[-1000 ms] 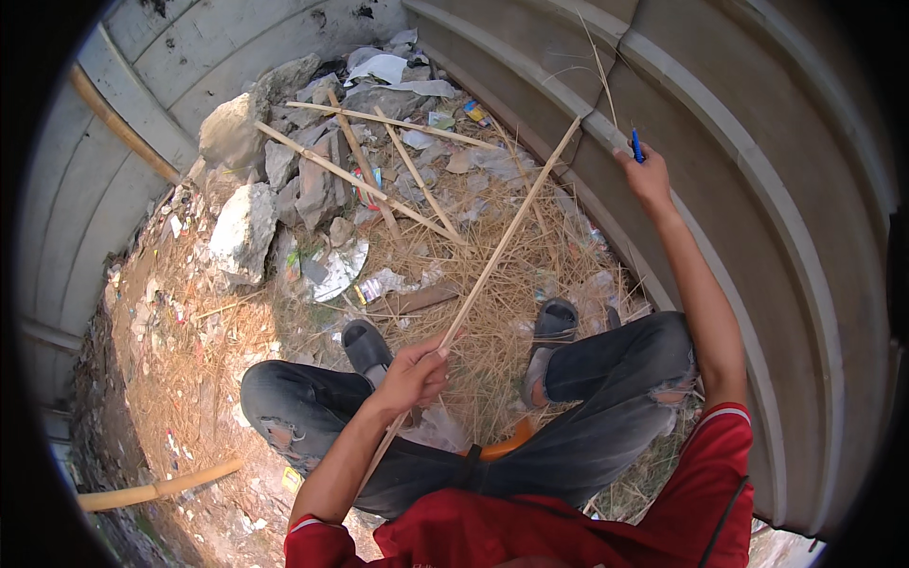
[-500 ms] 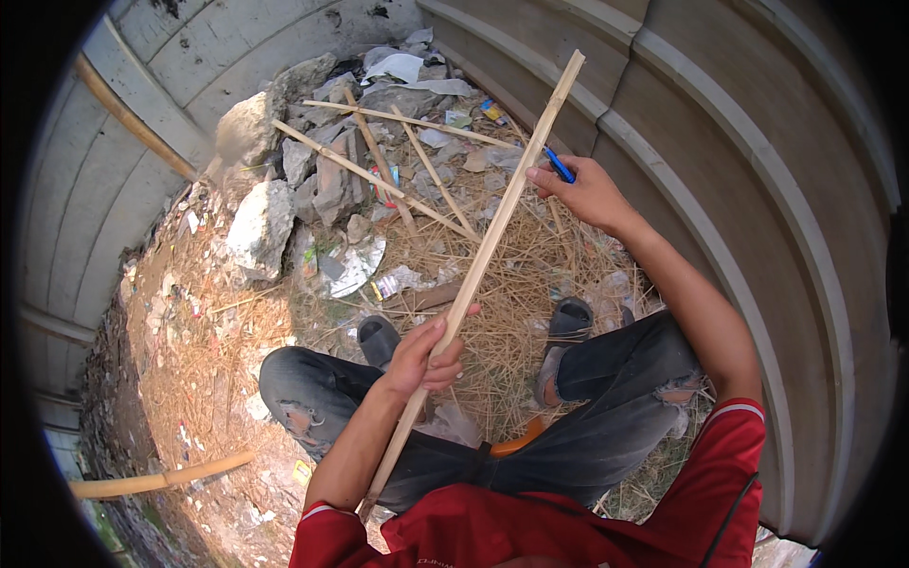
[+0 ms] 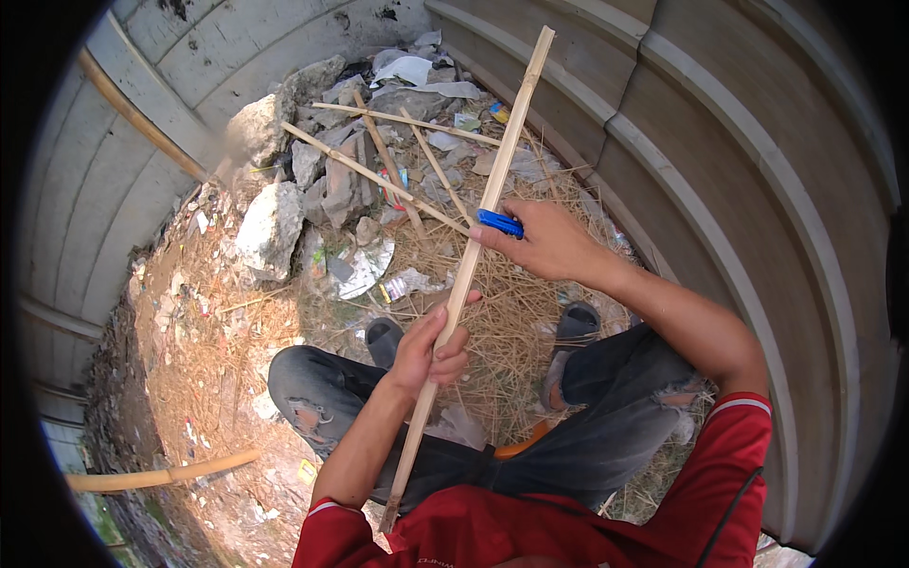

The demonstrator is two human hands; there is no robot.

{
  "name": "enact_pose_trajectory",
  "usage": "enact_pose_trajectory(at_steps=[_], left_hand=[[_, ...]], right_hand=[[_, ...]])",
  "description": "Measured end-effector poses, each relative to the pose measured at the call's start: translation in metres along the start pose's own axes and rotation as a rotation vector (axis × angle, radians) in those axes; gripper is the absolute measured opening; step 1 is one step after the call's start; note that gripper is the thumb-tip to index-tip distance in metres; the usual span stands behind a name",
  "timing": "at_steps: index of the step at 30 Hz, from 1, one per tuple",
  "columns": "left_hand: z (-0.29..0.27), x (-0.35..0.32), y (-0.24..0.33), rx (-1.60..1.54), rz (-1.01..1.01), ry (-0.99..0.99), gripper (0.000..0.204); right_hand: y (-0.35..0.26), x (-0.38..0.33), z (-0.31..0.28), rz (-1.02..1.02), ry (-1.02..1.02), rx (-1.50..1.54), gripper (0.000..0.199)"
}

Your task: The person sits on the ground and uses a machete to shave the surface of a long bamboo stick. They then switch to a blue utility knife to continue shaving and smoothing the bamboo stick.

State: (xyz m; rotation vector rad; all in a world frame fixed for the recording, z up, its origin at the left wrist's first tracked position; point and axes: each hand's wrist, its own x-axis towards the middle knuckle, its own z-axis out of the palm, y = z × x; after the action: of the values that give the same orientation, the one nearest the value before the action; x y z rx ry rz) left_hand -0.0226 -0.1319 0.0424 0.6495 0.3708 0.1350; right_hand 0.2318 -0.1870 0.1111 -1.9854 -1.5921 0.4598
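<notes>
A long, pale wooden strip [image 3: 522,104] slants across my front, its far end up near the metal wall and its lower end by my shirt. My left hand [image 3: 431,352] is closed around it below the middle, over my knees. In my right hand [image 3: 549,241] is a blue utility knife [image 3: 500,223], held against the right side of the strip, above my left hand. My fingers hide part of the knife, and its blade cannot be made out.
Several thin wooden strips [image 3: 360,171] lie across broken rocks [image 3: 269,230] and litter ahead. Straw and shavings [image 3: 502,322] cover the ground between my sandals [image 3: 576,325]. A corrugated metal wall [image 3: 739,180] rises close on the right; a bamboo pole [image 3: 180,473] lies at lower left.
My right hand has slid the knife down along the strip, closer to my left hand. The strip's far end has shifted left and the strip stands a little steeper.
</notes>
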Motion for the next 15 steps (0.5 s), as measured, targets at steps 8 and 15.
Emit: enact_pose_trajectory(at_steps=[8, 15], left_hand=[[0.001, 0.007, 0.007, -0.035, 0.041, 0.056, 0.049], [0.000, 0.005, 0.007, -0.062, 0.029, 0.056, 0.048]], right_hand=[[-0.025, -0.037, 0.030, -0.111, -0.237, -0.075, 0.047], [-0.029, -0.035, 0.035, -0.125, -0.231, -0.076, 0.048]])
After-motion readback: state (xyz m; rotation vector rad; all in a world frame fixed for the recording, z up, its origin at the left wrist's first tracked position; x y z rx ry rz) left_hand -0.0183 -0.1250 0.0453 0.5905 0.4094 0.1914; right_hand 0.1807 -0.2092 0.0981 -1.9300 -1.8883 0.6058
